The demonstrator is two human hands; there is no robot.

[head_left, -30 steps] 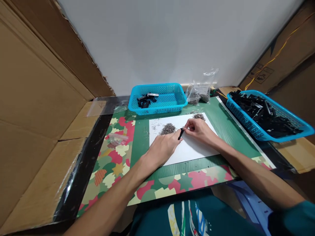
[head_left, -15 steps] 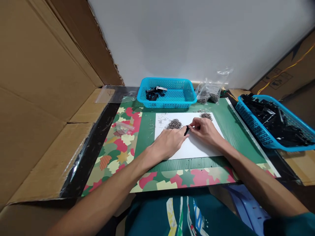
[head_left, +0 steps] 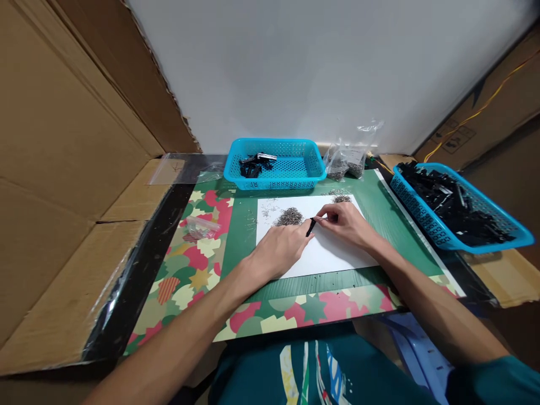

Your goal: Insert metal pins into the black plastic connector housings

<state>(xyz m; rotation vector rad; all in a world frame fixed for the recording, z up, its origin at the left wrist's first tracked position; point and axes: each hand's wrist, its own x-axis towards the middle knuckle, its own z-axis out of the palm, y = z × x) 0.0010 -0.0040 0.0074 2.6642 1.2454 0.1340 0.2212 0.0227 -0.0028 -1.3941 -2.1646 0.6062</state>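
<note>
Between the thumb and fingers of my left hand (head_left: 283, 246) is a small black plastic piece (head_left: 311, 226), tilted over the white sheet (head_left: 333, 256). My right hand (head_left: 342, 223) pinches a thin, light metallic piece (head_left: 324, 218) against the upper end of the black piece; its exact kind is too small to tell. Just beyond my left fingers lies a heap of tiny metal parts (head_left: 290, 216), partly hidden by the hand. A smaller heap of metal parts (head_left: 341, 198) lies behind my right hand.
A blue basket (head_left: 274, 184) with some black pieces stands at the back. Another blue basket (head_left: 453, 243), full of black pieces, is at the right. Clear bags of metal parts (head_left: 346, 164) lean near the wall. Cardboard (head_left: 63, 270) borders the left side.
The camera view has shifted, first one way and then back. Both hands stay close together over the white sheet, still gripping their pieces; the black piece's tilt changes slightly.
</note>
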